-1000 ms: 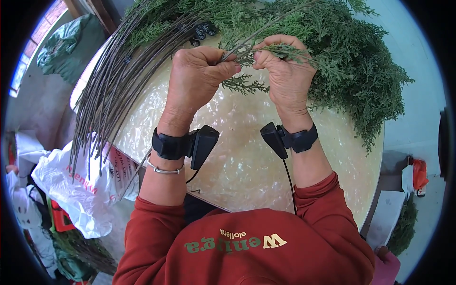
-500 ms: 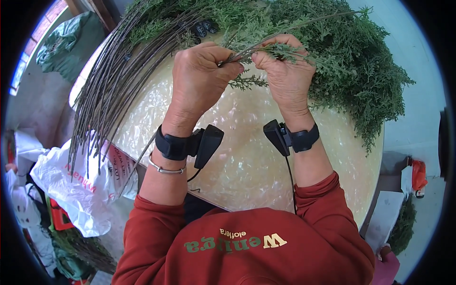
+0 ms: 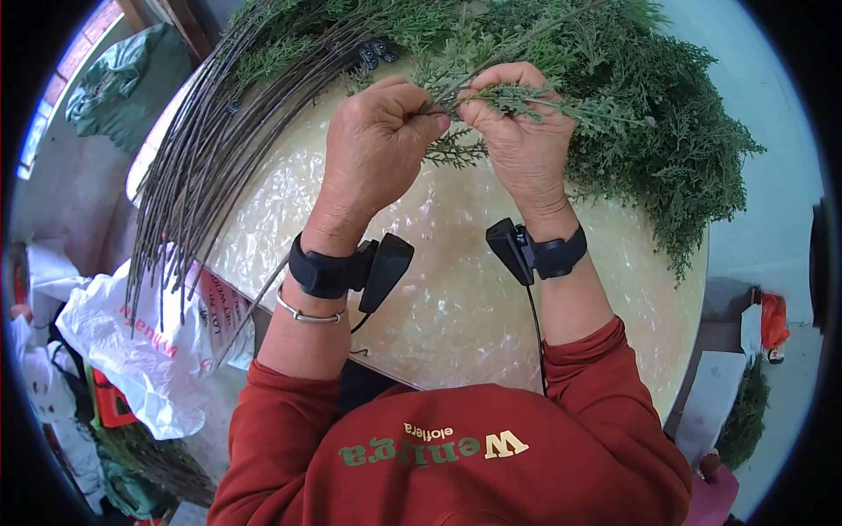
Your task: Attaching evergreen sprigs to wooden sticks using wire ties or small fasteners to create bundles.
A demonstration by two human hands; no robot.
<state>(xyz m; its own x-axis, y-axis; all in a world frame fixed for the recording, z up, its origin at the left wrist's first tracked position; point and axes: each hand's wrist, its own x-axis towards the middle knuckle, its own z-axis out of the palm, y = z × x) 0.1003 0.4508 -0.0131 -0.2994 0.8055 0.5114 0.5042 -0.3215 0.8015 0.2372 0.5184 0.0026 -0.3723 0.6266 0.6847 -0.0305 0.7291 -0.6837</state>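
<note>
One woody stem (image 3: 526, 44) is pinched at the fingertips of our left hand (image 3: 379, 145) above the pearly table (image 3: 456, 272), while our right hand (image 3: 526, 147), just beside it, grips a leafy green sprig (image 3: 517, 99). We judge both light: the stem stiff but springy, the sprig soft, its scaly tips apt to shed. We would take hold by bare wood, not foliage.

Pale glossy table (image 3: 456, 324), light glinting off it. Left of table: bright window (image 3: 72, 63), brown post (image 3: 186, 26) nearer. Right of table: pale bluish surface (image 3: 767, 202), wall/floor unclear.
</note>
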